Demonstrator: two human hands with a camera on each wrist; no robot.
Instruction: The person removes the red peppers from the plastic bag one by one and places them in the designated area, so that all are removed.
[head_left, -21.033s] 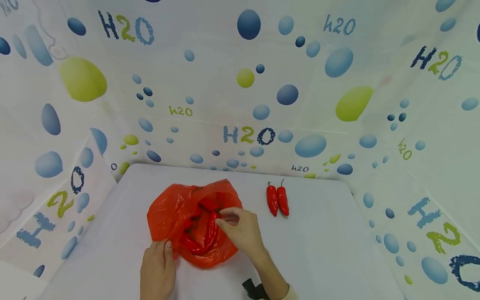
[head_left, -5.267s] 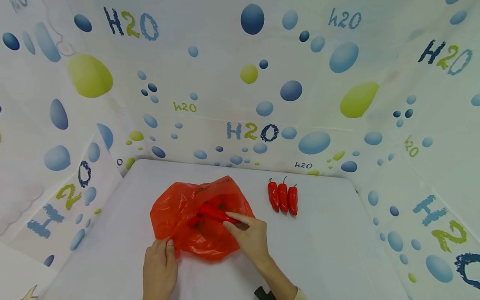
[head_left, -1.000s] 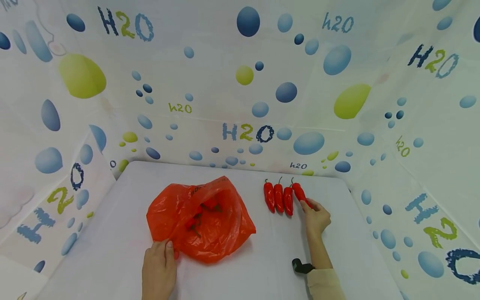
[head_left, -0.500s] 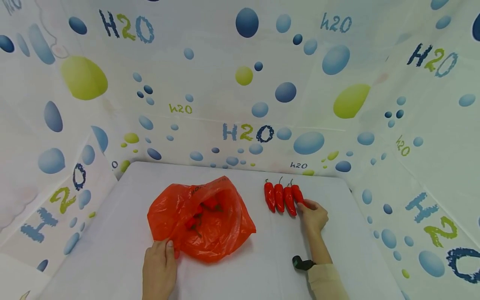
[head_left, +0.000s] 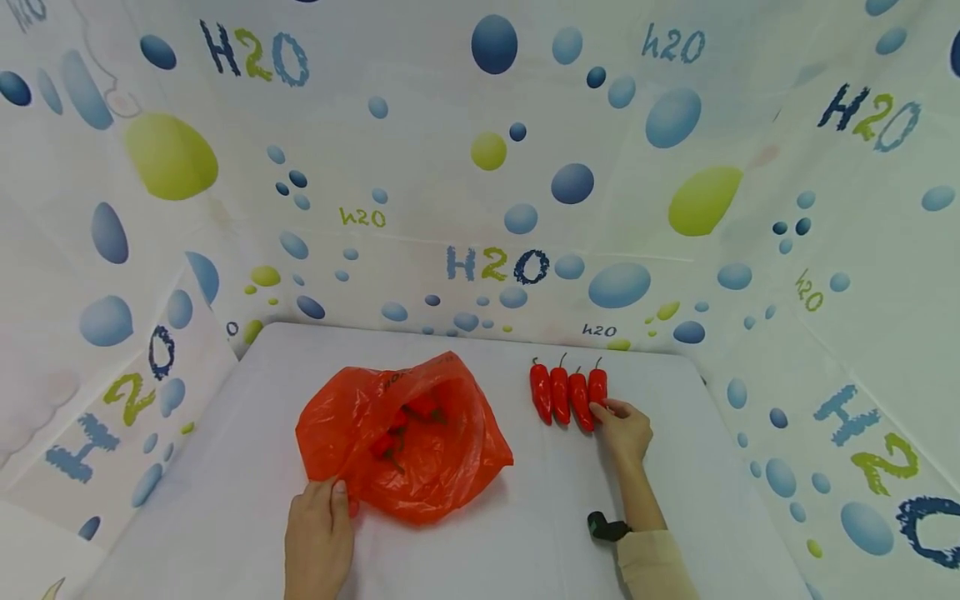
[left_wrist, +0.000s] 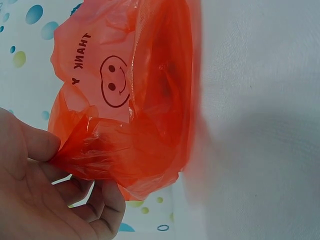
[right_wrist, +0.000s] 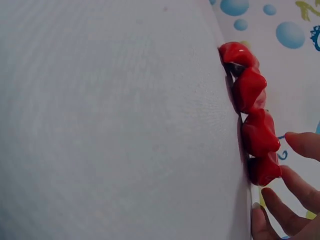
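Observation:
My left hand pinches the near left edge of a red plastic bag, whose mouth gapes toward me. Inside the bag lie red chili peppers with dark green stems, partly hidden by the plastic. In the left wrist view, thumb and fingers grip the gathered film of the bag. To the right, several red chili peppers lie side by side, stems away from me. My right hand is at the lower end of the rightmost chili pepper. In the right wrist view its thumb stands apart from the peppers, with a fingertip beside the end one.
A white-covered table carries everything. Behind and at both sides hangs a white sheet printed with blue and green drops and "H2O". A black wrist camera is strapped to my right forearm.
Over the last second my right hand has set a chili pepper down at the right end of the row and straightened it. The row has grown since the oldest frame. My left hand stays at the bag.

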